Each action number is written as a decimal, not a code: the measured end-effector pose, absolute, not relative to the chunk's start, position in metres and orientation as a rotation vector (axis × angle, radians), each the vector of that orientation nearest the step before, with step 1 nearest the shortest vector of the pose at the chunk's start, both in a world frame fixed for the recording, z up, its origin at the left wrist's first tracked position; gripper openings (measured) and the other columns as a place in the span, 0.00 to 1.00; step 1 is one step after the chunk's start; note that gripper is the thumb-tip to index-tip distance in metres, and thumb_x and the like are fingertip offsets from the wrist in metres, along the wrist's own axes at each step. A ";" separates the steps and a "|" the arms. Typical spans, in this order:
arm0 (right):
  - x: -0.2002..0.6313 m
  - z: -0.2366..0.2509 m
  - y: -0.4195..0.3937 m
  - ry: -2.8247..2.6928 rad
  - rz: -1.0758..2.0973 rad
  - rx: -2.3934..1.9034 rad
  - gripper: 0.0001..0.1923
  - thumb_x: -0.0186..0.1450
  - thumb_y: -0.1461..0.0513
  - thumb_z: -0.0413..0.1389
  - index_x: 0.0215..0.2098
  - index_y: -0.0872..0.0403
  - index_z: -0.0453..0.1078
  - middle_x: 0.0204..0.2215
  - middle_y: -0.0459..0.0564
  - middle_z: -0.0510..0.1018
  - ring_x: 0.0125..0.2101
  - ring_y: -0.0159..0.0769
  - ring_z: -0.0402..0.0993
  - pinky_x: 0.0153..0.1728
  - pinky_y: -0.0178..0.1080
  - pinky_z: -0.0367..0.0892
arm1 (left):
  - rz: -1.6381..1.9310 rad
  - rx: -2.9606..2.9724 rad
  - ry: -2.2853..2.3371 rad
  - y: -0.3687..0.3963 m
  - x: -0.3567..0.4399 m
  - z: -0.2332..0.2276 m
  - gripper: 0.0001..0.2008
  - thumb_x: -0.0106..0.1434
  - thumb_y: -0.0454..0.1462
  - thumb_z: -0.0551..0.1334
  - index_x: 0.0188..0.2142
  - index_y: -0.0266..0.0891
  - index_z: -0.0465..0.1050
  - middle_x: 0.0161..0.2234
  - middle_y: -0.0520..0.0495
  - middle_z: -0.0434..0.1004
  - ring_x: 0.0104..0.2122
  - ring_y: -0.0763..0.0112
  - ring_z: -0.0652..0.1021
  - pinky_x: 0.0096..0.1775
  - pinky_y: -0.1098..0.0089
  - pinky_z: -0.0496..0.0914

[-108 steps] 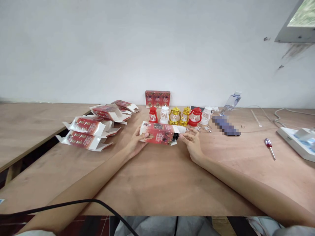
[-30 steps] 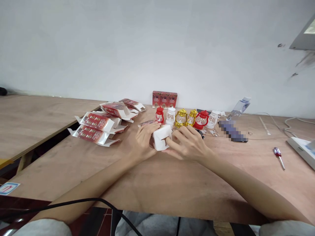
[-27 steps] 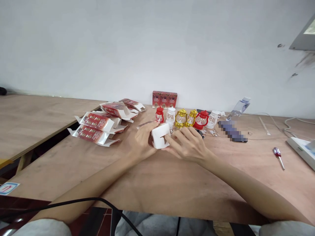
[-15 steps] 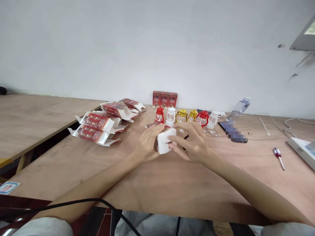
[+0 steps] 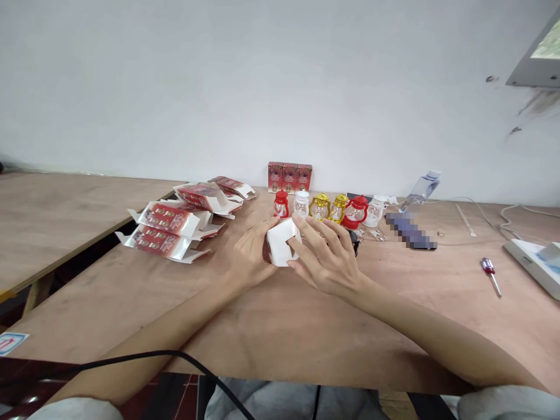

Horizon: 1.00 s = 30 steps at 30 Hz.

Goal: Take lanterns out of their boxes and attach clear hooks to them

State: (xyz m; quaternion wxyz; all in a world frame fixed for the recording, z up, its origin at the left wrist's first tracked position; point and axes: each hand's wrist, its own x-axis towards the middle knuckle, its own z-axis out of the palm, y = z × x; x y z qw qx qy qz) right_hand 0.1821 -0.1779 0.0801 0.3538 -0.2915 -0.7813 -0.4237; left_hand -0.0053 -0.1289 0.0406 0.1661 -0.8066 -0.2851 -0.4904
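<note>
A small cardboard box point(image 5: 280, 242) is held above the table, its white flapped end turned toward me. My left hand point(image 5: 252, 252) is closed around the box's left side, covering most of its red printed face. At the white end flaps, my right hand point(image 5: 328, 256) has its thumb and fingertips on the cardboard, the other fingers slightly spread. Just behind the hands stands a row of miniature lanterns: a red lantern point(image 5: 280, 204), a white lantern point(image 5: 301, 204), gold lanterns point(image 5: 320, 206), a larger red lantern point(image 5: 355, 211) and a clear-white lantern point(image 5: 374, 211).
Partly unfolded red boxes point(image 5: 164, 230) lie at the left. Three closed red boxes point(image 5: 289, 177) stand by the wall. A phone point(image 5: 410, 231), a water bottle point(image 5: 420, 191), a screwdriver point(image 5: 491, 276) and a white tray point(image 5: 531, 265) are at the right. A black cable point(image 5: 144, 354) crosses the front.
Both hands and the box have shifted slightly left. The box's white end now faces me more squarely, and my right fingers sit closer on its flaps.
</note>
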 end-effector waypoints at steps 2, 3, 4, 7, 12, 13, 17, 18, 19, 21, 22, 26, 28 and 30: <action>0.183 0.081 -0.177 -2.021 -1.092 -0.777 0.20 0.64 0.52 0.52 0.49 0.55 0.68 0.53 0.55 0.70 0.54 0.43 0.62 0.55 0.46 0.55 | -1.390 -2.325 -0.812 -0.128 -0.006 0.039 0.33 0.62 0.47 0.57 0.63 0.44 0.46 0.54 0.41 0.68 0.53 0.60 0.72 0.51 0.58 0.71; 0.185 0.082 -0.176 -2.037 -1.075 -0.799 0.23 0.63 0.50 0.52 0.52 0.54 0.66 0.54 0.56 0.70 0.55 0.45 0.61 0.55 0.47 0.55 | -1.381 -2.342 -0.787 -0.127 -0.006 0.038 0.34 0.63 0.46 0.57 0.63 0.44 0.44 0.56 0.40 0.67 0.54 0.59 0.71 0.52 0.57 0.71; 0.186 0.084 -0.175 -2.066 -1.051 -0.814 0.27 0.63 0.48 0.51 0.54 0.54 0.64 0.55 0.56 0.69 0.55 0.46 0.60 0.55 0.48 0.55 | -1.367 -2.360 -0.754 -0.126 -0.006 0.037 0.34 0.63 0.46 0.56 0.64 0.42 0.43 0.57 0.39 0.66 0.55 0.57 0.70 0.53 0.56 0.70; 0.192 0.089 -0.170 -2.214 -0.979 -0.778 0.32 0.61 0.44 0.51 0.57 0.54 0.61 0.55 0.57 0.68 0.56 0.48 0.60 0.55 0.51 0.55 | -1.328 -2.367 -0.628 -0.124 -0.003 0.035 0.35 0.64 0.44 0.56 0.64 0.35 0.41 0.59 0.32 0.62 0.58 0.53 0.65 0.56 0.53 0.67; 0.195 0.095 -0.170 -2.218 -1.117 -0.616 0.10 0.64 0.65 0.52 0.43 0.54 0.70 0.40 0.50 0.78 0.42 0.36 0.71 0.48 0.43 0.63 | -1.162 -2.342 -0.336 -0.123 0.003 0.036 0.29 0.65 0.28 0.53 0.63 0.32 0.44 0.57 0.33 0.65 0.58 0.59 0.65 0.57 0.57 0.67; 0.195 0.095 -0.171 -2.192 -1.150 -0.588 0.09 0.63 0.69 0.51 0.38 0.54 0.71 0.34 0.48 0.79 0.37 0.33 0.72 0.45 0.40 0.64 | -1.144 -2.335 -0.273 -0.124 0.003 0.036 0.29 0.64 0.26 0.53 0.63 0.31 0.46 0.55 0.33 0.66 0.57 0.60 0.66 0.56 0.58 0.69; 0.196 0.100 -0.175 -2.145 -1.198 -0.469 0.11 0.61 0.73 0.52 0.25 0.54 0.68 0.23 0.44 0.77 0.26 0.28 0.70 0.34 0.35 0.66 | -1.146 -2.339 -0.162 -0.127 -0.002 0.046 0.26 0.64 0.26 0.54 0.60 0.28 0.52 0.51 0.36 0.72 0.54 0.64 0.70 0.52 0.64 0.73; 0.198 0.101 -0.176 -2.132 -1.195 -0.454 0.11 0.61 0.72 0.52 0.24 0.54 0.67 0.23 0.44 0.76 0.25 0.28 0.70 0.33 0.34 0.66 | -1.147 -2.348 -0.167 -0.127 -0.005 0.049 0.25 0.64 0.26 0.55 0.60 0.29 0.53 0.51 0.37 0.73 0.54 0.66 0.71 0.52 0.65 0.73; 0.199 0.103 -0.176 -2.114 -1.186 -0.451 0.11 0.62 0.72 0.52 0.24 0.54 0.67 0.23 0.44 0.77 0.25 0.27 0.70 0.32 0.34 0.66 | -1.155 -2.352 -0.190 -0.127 -0.007 0.051 0.24 0.64 0.27 0.55 0.59 0.29 0.54 0.50 0.38 0.73 0.53 0.67 0.71 0.52 0.66 0.73; 0.204 0.104 -0.175 -2.077 -1.152 -0.454 0.10 0.62 0.71 0.53 0.26 0.54 0.67 0.24 0.44 0.77 0.26 0.27 0.71 0.32 0.33 0.67 | -1.170 -2.355 -0.288 -0.125 -0.012 0.056 0.24 0.63 0.28 0.56 0.58 0.32 0.57 0.49 0.41 0.75 0.52 0.68 0.73 0.52 0.66 0.72; 0.207 0.105 -0.174 -2.065 -1.130 -0.450 0.09 0.62 0.71 0.53 0.27 0.53 0.67 0.25 0.43 0.78 0.26 0.27 0.71 0.32 0.33 0.67 | -1.170 -2.358 -0.342 -0.123 -0.014 0.058 0.23 0.63 0.29 0.57 0.58 0.33 0.58 0.48 0.42 0.75 0.51 0.68 0.73 0.52 0.66 0.72; 0.215 0.103 -0.175 -2.089 -1.058 -0.416 0.08 0.63 0.70 0.53 0.29 0.53 0.69 0.26 0.44 0.79 0.30 0.29 0.75 0.34 0.34 0.70 | -1.109 -2.357 -0.332 -0.113 -0.021 0.065 0.22 0.62 0.29 0.58 0.56 0.37 0.61 0.44 0.45 0.79 0.44 0.70 0.78 0.46 0.69 0.74; 0.216 0.100 -0.177 -2.127 -1.019 -0.440 0.07 0.63 0.70 0.53 0.31 0.54 0.70 0.29 0.45 0.80 0.32 0.30 0.76 0.35 0.34 0.70 | -1.050 -2.337 -0.240 -0.110 -0.023 0.070 0.20 0.63 0.29 0.56 0.55 0.38 0.62 0.41 0.47 0.80 0.40 0.71 0.80 0.43 0.71 0.75; 0.216 0.096 -0.179 -2.159 -1.007 -0.464 0.07 0.63 0.71 0.52 0.34 0.56 0.72 0.31 0.47 0.81 0.32 0.31 0.76 0.34 0.34 0.71 | -0.957 -2.331 -0.203 -0.111 -0.025 0.074 0.17 0.64 0.29 0.55 0.53 0.38 0.64 0.40 0.47 0.80 0.39 0.72 0.80 0.40 0.73 0.75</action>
